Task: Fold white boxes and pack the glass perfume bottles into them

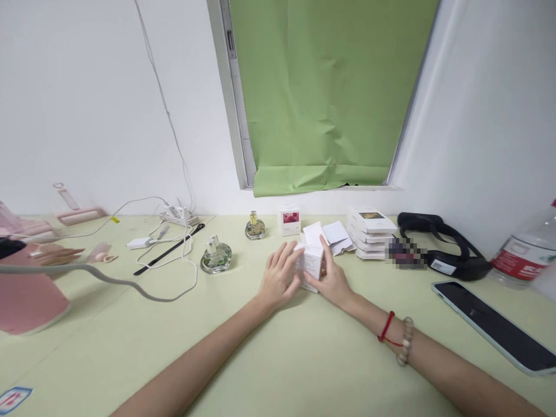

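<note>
A wrinkled green sheet hangs inside the pale window frame. To the left of this sheet there is a plain white wall; to its right, a second white wall. Below the sheet, the worktop is pale yellow-green, and the light looks soft.

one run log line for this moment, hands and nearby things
left hand: holding white box; right hand: holding same box; beyond box: folded white paper; left of hands: nearer glass bottle; right of paper: box stack

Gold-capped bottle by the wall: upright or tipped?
Upright: its gold cap points up, glass body down on the table.
</note>
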`<move>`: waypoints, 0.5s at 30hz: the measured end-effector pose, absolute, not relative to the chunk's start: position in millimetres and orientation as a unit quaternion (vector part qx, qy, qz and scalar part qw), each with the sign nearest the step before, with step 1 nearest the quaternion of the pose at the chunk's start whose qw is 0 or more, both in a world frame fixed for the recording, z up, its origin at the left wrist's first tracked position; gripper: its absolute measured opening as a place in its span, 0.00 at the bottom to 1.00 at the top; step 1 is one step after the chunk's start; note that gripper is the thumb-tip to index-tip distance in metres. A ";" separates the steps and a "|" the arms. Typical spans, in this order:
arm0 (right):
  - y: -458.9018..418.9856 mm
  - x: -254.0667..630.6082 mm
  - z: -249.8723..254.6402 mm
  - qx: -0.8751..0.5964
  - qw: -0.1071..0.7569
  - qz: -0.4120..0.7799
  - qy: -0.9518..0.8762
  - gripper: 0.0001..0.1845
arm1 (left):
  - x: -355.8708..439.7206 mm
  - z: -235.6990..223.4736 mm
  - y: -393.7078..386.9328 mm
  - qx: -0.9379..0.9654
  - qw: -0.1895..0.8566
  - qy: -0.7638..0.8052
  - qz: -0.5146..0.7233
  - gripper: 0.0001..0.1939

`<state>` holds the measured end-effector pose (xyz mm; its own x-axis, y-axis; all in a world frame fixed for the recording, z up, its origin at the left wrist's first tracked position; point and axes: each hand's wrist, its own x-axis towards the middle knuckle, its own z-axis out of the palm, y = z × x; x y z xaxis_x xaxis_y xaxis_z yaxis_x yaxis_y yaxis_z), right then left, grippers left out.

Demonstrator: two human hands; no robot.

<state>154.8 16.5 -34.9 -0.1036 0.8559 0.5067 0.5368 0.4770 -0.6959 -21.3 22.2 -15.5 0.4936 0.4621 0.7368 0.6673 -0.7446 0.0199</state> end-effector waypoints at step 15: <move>14.2 157.6 -30.6 -0.356 0.302 0.059 -0.883 0.11 | -34.0 -18.3 34.2 -0.855 -0.058 -0.362 -0.367 0.36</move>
<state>157.6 14.2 -30.6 -0.5649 0.6634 0.4907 0.5924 0.7400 -0.3184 -34.0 34.2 -18.3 0.4676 0.6619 0.5859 0.5773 -0.7306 0.3646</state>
